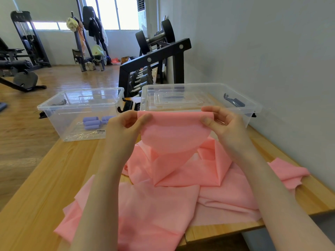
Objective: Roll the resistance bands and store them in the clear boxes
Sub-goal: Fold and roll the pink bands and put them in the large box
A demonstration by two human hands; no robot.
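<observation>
Pink resistance band (pixel 174 187) overhangs the table's (pixel 45 178) near edge. Left hand (pixel 125 122) and right hand (pixel 221 122), apart, pinch its top corners before 2 clear boxes (pixel 235 98).

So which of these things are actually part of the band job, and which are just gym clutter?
Part of the job:
- pink band, pinched by the left hand and right hand
- left box, holding purple rolls
- right box

Just lying about:
- dumbbell rack
- weight machine
- clothes stand
</observation>
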